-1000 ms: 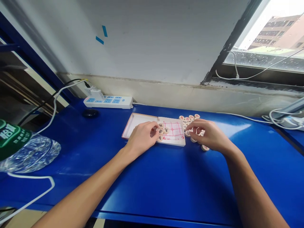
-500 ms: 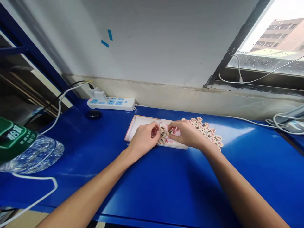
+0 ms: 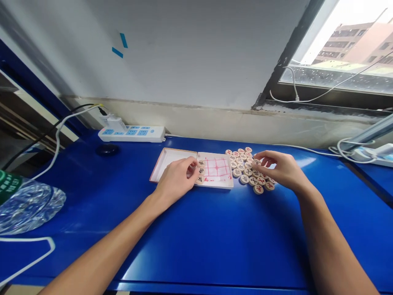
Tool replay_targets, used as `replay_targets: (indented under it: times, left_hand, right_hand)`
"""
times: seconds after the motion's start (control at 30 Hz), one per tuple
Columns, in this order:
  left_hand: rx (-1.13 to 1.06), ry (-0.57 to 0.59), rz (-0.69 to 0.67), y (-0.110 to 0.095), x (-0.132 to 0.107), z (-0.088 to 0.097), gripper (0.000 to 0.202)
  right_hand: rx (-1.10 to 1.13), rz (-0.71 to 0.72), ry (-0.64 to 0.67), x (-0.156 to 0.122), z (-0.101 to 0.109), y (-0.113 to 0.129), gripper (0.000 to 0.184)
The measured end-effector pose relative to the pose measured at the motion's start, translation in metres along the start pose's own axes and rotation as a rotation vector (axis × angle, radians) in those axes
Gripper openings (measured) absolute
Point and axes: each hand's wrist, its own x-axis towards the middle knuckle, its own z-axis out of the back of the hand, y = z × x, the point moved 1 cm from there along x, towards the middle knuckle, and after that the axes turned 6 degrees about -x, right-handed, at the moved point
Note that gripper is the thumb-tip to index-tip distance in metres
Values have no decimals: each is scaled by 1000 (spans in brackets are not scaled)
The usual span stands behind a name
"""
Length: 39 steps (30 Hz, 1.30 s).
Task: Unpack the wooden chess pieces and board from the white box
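Note:
A shallow open box [image 3: 172,155] lies on the blue table, and its right half is lined with a red grid sheet [image 3: 218,169]. Three round wooden chess pieces [image 3: 201,171] with black characters stand in a column at the grid's left edge. My left hand [image 3: 176,180] is curled, its fingertips pressed against that column. To the right of the box lies a pile of several more pieces [image 3: 247,174], marked in red and black. My right hand [image 3: 281,169] hovers over the pile, thumb and forefinger pinched on one piece at its top.
A white power strip [image 3: 132,133] with a plugged-in charger lies against the wall at the back left, beside a small dark disc [image 3: 106,149]. A plastic water bottle [image 3: 27,203] lies at the left edge. White cables [image 3: 346,149] run along the right, under the window.
My right hand has left the box and moved right, back onto the pile. One piece fewer shows beside the column in the box. My left hand stays at the column.

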Motion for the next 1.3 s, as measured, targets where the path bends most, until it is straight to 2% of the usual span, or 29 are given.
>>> replay_targets:
  times: [0.23, 0.43, 0.9, 1.3]
  left_hand:
    - [53, 2, -11, 0, 0, 0, 11]
    - [58, 7, -10, 0, 0, -1, 13]
    - [63, 9, -19, 1, -2, -3, 12]
    - [59, 1, -21, 1, -1, -4, 14]
  right_hand:
    - [-46, 32, -130, 7, -11, 7, 25]
    - [-69, 59, -92, 10, -30, 14, 21]
    - [-105, 35, 61, 5, -19, 14, 25]
    - [-147, 41, -27, 7, -19, 19, 17]
